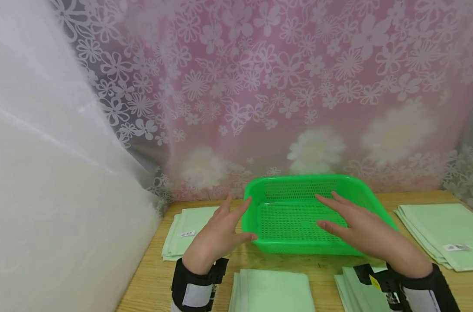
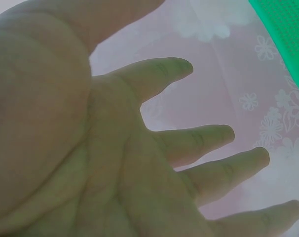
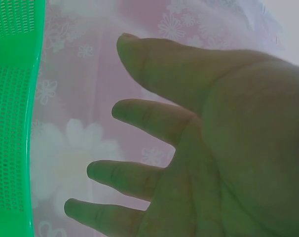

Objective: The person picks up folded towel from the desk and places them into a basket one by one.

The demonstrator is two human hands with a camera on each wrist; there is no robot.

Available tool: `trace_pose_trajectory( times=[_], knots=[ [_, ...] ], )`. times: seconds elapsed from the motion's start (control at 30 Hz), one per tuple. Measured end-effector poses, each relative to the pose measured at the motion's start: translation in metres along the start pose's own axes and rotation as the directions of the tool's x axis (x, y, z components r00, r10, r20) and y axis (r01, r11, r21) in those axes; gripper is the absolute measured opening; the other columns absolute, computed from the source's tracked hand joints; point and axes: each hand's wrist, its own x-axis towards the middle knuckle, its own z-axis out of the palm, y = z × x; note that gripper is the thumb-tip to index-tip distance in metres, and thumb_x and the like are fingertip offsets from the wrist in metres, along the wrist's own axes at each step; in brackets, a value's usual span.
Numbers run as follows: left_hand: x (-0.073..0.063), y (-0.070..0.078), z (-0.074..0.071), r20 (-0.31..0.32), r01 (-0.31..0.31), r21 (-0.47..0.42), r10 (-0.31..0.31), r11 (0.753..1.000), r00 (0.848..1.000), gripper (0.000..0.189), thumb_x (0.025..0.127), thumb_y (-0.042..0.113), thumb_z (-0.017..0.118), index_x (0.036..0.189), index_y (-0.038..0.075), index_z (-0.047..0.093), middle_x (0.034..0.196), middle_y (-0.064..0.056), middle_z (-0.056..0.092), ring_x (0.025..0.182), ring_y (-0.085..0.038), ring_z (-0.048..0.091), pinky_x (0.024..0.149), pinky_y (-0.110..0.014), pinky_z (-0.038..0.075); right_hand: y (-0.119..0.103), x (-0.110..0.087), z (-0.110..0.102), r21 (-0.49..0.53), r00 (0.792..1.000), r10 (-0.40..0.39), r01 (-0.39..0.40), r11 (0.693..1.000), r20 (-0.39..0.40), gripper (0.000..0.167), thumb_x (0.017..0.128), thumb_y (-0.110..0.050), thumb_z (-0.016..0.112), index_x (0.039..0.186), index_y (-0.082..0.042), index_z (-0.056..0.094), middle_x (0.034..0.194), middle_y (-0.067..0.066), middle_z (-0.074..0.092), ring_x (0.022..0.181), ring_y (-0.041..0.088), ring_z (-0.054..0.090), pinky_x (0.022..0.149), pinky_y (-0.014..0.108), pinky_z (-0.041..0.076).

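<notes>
A green plastic basket [image 1: 302, 249] with perforated walls stands on the wooden table, and nothing lies in it. My left hand [image 1: 221, 229] is held up at the basket's left end, fingers spread and holding nothing. Over the basket's right part hovers my right hand [image 1: 365, 227], its fingers apart and likewise bare. Both palms show in the wrist views, the left palm [image 2: 115, 148] and the right palm [image 3: 228, 148], with straight fingers. Whether either hand touches the basket cannot be told from the head view.
Folded light green cloths lie around the basket: one at left [image 1: 197, 216], one at front [image 1: 275, 290], one at front right [image 1: 355, 288] partly under my right wrist, one at right [image 1: 447, 229]. A floral curtain [image 1: 260, 86] hangs behind; white sheeting [image 1: 65, 173] borders the table's left.
</notes>
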Motion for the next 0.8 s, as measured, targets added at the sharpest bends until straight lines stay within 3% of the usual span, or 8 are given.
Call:
trace_pose_trajectory(
  times=[0.43,0.8],
  knots=[
    [-0.0013,-0.0010,-0.0003,-0.007,0.001,0.005,-0.001,1.000,1.000,0.088,0.088,0.036,0.077,0.159,0.034,0.025,0.167,-0.015,0.005,0.151,-0.043,0.015,0.111,-0.066,0.030,-0.0012,0.0015,-0.0001,0.001,1.000,0.001,-0.001,1.000,0.010,0.079,0.095,-0.063,0.053,0.158,-0.020,0.032,0.159,0.032,0.021,0.127,0.054,0.048,0.080,0.056,0.052],
    [-0.0006,-0.0004,-0.0018,-0.008,-0.003,0.010,0.003,1.000,1.000,0.089,0.088,0.036,0.077,0.159,0.035,0.024,0.167,-0.017,0.005,0.151,-0.044,0.015,0.112,-0.066,0.030,0.0008,0.0025,0.0002,-0.008,1.000,0.003,-0.003,1.000,0.014,0.078,0.096,-0.060,0.054,0.159,-0.020,0.030,0.159,0.032,0.021,0.128,0.056,0.046,0.082,0.061,0.050]
  ],
)
